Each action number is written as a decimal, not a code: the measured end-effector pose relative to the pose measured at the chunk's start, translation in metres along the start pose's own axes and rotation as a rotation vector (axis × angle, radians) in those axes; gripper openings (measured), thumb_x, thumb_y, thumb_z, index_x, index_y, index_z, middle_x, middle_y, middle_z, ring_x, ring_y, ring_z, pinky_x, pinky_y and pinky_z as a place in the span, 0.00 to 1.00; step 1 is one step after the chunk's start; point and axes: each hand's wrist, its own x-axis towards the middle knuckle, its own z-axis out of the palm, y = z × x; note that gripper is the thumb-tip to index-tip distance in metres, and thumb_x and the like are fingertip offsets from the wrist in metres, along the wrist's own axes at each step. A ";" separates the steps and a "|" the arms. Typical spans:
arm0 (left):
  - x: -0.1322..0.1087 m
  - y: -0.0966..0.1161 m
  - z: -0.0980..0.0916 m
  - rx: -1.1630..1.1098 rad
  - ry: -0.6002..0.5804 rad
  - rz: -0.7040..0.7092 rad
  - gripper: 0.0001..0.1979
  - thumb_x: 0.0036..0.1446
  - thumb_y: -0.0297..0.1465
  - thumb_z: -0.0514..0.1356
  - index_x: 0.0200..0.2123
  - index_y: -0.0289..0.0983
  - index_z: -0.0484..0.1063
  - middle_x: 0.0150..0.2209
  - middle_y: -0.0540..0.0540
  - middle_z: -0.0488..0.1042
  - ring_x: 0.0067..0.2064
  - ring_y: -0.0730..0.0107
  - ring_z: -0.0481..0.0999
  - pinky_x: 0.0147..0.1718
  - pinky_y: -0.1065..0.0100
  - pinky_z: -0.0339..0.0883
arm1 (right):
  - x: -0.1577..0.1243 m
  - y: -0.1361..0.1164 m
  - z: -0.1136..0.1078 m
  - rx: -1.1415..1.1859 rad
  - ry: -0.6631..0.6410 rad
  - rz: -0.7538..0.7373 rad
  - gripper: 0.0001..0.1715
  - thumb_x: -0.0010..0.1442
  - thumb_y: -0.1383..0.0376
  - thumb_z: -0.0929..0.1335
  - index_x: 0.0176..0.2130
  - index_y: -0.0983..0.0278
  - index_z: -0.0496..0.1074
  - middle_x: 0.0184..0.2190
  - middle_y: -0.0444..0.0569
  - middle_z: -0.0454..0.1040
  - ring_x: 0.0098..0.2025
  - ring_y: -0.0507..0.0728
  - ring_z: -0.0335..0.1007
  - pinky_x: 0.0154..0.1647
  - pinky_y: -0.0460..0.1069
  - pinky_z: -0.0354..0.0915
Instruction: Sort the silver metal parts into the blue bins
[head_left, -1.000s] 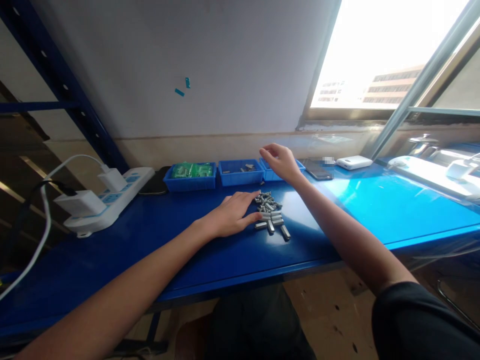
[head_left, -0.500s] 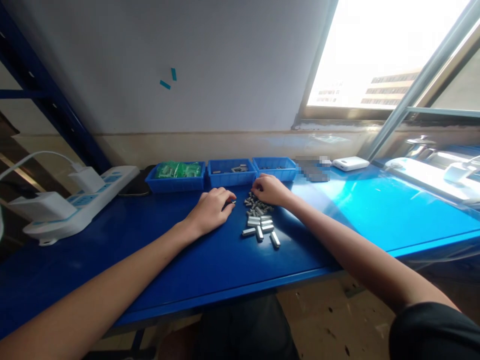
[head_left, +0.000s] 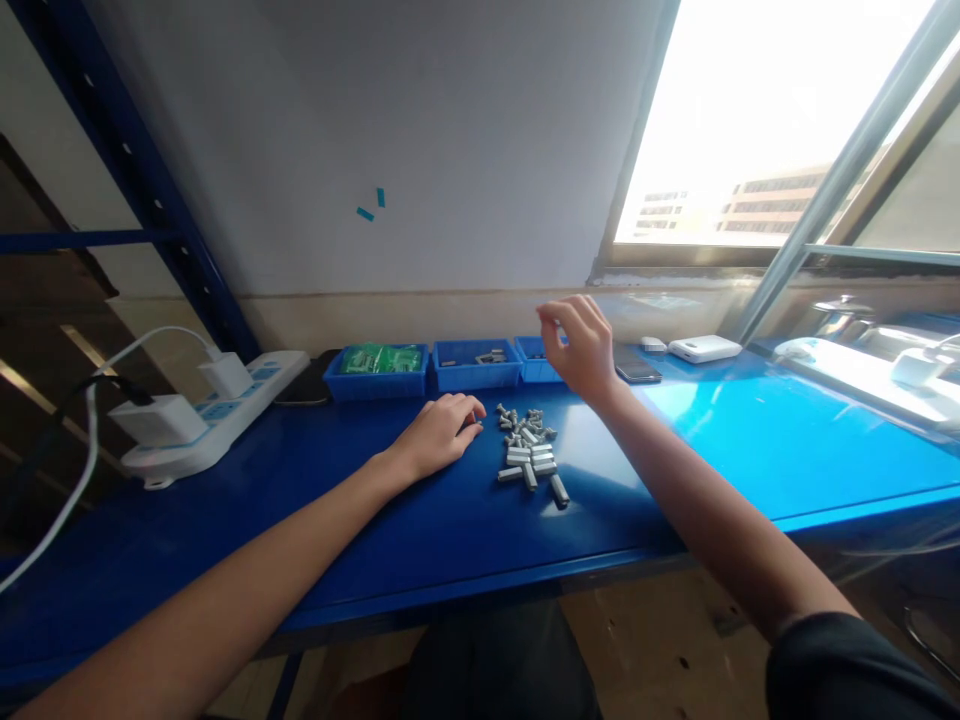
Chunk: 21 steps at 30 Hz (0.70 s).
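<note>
On the blue table (head_left: 420, 545) lie several hexagonal metal standoffs (head_left: 541, 457) with small screws (head_left: 517, 425) heaped behind them. My left hand (head_left: 444, 432) rests on the tabletop left of the screws, thumb and fingers curled round something too small to make out. Raised above the right blue bin (head_left: 534, 370) is my right hand (head_left: 577, 340), fingers bent in toward the thumb; whatever it may hold is hidden. The middle bin (head_left: 476, 378) contains a few metal pieces. Green packets (head_left: 381, 359) fill the left bin (head_left: 376, 386).
A white power strip (head_left: 225, 415) with plugged-in chargers stands at the left, beside a dark phone (head_left: 307, 385). Behind my right hand are another phone (head_left: 637, 371) and a white box (head_left: 705, 348). A metal frame post (head_left: 806, 200) rises at the right.
My right hand has lifted from the screw heap up over the right bin. My left hand stays by the heap. The camera view has shifted a little.
</note>
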 end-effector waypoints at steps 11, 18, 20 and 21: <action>0.004 0.003 -0.002 -0.472 0.243 -0.189 0.14 0.58 0.39 0.57 0.43 0.37 0.64 0.33 0.48 0.73 0.36 0.67 0.74 0.38 0.65 0.66 | -0.036 -0.045 0.010 0.067 -0.598 -0.036 0.16 0.62 0.57 0.65 0.45 0.63 0.72 0.36 0.51 0.75 0.42 0.58 0.66 0.43 0.52 0.57; 0.005 0.000 0.002 -0.741 0.158 -0.232 0.21 0.55 0.43 0.60 0.46 0.37 0.62 0.32 0.49 0.73 0.35 0.69 0.73 0.37 0.68 0.63 | -0.035 -0.052 0.013 0.162 -0.653 -0.152 0.10 0.63 0.62 0.65 0.40 0.64 0.74 0.34 0.49 0.75 0.39 0.55 0.67 0.41 0.49 0.59; 0.004 0.003 0.002 -0.765 0.135 -0.227 0.22 0.55 0.43 0.61 0.46 0.37 0.61 0.32 0.49 0.73 0.35 0.69 0.72 0.38 0.67 0.63 | -0.036 -0.049 0.010 0.158 -0.643 -0.179 0.10 0.63 0.62 0.65 0.39 0.64 0.74 0.33 0.48 0.75 0.37 0.55 0.67 0.40 0.48 0.59; 0.004 0.004 0.002 -0.777 0.126 -0.222 0.22 0.55 0.44 0.61 0.46 0.37 0.61 0.32 0.49 0.73 0.36 0.69 0.73 0.38 0.67 0.64 | -0.036 -0.050 0.008 0.146 -0.631 -0.205 0.09 0.63 0.63 0.65 0.38 0.64 0.74 0.32 0.48 0.75 0.37 0.55 0.67 0.39 0.48 0.59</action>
